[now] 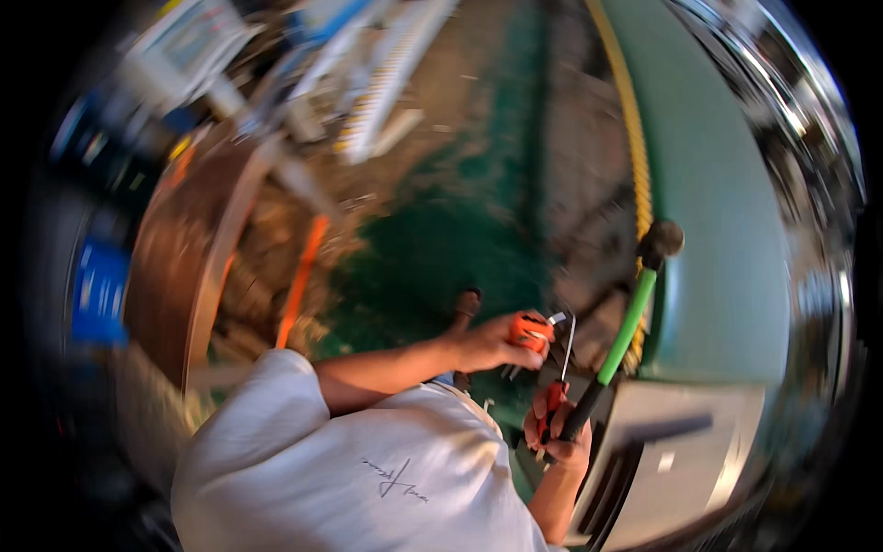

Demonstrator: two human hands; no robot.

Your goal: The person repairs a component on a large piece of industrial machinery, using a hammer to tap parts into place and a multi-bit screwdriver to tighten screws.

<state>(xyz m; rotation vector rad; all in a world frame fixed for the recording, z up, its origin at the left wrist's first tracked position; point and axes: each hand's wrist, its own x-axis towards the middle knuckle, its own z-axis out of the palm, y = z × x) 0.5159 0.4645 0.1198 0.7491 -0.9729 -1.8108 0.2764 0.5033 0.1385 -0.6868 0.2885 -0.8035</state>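
My left hand (492, 343) is closed around an orange tape measure (529, 331), whose pale metal end pokes out to the right. Below those fingers a thin metallic bit shows, too blurred to name. In my right hand (568, 449) are two tools together. One is a hammer (628, 322) with a bright green shaft, a black grip and a dark head pointing up and away. The other, a screwdriver (555, 401), has a red and black handle and a slim metal shaft standing close beside the tape measure. The right fingers wrap both handles.
A pale green machine body (717, 248) edged by a yellow strip (635, 152) runs along the right. Near my right arm stands a light grey box-like panel (685, 460). Leftward are a brown board (189, 248), an orange bar (302, 281) and a white slatted piece (391, 78).
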